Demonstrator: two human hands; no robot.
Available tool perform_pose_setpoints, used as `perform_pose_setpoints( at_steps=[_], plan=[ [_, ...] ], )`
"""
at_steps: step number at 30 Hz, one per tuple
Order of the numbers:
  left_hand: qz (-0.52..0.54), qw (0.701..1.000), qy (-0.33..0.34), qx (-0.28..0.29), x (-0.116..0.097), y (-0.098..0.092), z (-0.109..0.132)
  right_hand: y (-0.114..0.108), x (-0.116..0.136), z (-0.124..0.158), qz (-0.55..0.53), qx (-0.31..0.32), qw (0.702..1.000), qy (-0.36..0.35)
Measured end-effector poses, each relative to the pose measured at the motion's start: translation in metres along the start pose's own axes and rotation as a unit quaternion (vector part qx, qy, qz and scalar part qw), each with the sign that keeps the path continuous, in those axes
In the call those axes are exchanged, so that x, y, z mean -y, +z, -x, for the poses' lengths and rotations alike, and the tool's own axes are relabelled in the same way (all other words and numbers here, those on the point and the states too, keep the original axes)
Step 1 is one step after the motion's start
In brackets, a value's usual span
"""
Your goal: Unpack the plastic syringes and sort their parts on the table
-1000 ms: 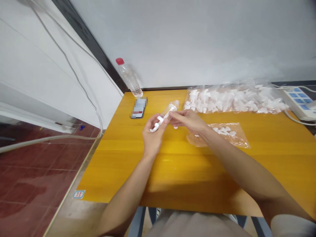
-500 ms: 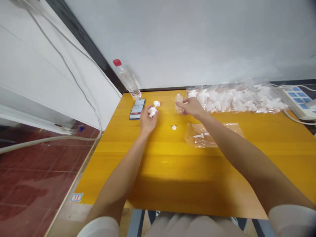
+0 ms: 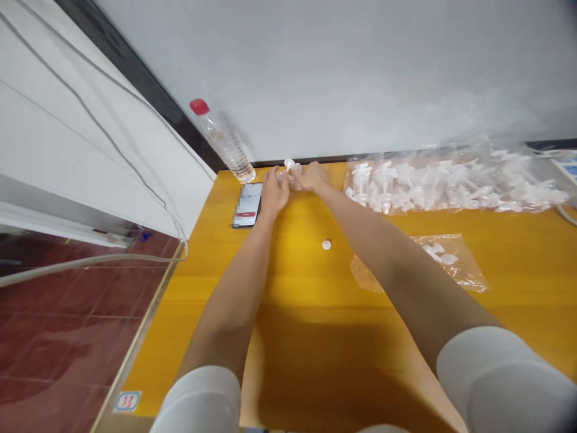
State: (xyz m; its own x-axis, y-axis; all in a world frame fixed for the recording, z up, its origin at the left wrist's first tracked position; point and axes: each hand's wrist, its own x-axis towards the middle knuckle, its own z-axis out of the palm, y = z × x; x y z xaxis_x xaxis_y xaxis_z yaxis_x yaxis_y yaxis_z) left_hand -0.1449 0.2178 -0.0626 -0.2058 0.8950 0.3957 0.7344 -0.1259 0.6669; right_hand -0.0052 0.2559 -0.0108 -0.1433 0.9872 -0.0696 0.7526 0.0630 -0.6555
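Note:
My left hand (image 3: 274, 192) is by the table's back edge, right of the phone. Its fingers are curled around something pale, mostly hidden and too blurred to name. Close against it, my right hand (image 3: 314, 178) has its fingers on a small clear bottle (image 3: 296, 179). A white disc-ended piece (image 3: 289, 163) sticks up between the hands; I cannot tell whether it is joined to the bottle. A small round white cap (image 3: 327, 245) lies on the table in front of the hands.
A phone (image 3: 247, 204) lies left of my left hand, with a red-capped water bottle (image 3: 228, 147) behind it. A large clear bag of white plastic parts (image 3: 451, 180) runs along the wall. Under my right forearm lies a smaller bag (image 3: 464, 270) with white parts.
My right hand has moved left and back with the small clear bottle, up to my left hand. The left hand has moved slightly back with the white piece. The view has shifted.

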Motion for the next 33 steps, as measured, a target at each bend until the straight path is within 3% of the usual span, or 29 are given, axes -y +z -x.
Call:
perform_pose_setpoints(
  at_steps=[5,12,20,33],
  plan=[
    [-0.040,0.997,0.064,0.029,-0.003,0.000,0.016,-0.005,0.000,-0.008,-0.006,0.021,1.000,-0.016],
    [-0.053,0.997,0.051,0.027,-0.001,0.001,0.015,-0.019,-0.006,0.002,0.012,0.048,0.998,-0.035],
    [-0.095,0.992,0.063,0.059,-0.002,-0.002,0.010,-0.016,-0.003,0.006,0.043,0.069,0.994,-0.079],
    [-0.153,0.985,0.057,0.064,-0.024,-0.003,0.011,-0.021,-0.002,0.013,0.066,0.063,0.992,-0.084]
  ],
)
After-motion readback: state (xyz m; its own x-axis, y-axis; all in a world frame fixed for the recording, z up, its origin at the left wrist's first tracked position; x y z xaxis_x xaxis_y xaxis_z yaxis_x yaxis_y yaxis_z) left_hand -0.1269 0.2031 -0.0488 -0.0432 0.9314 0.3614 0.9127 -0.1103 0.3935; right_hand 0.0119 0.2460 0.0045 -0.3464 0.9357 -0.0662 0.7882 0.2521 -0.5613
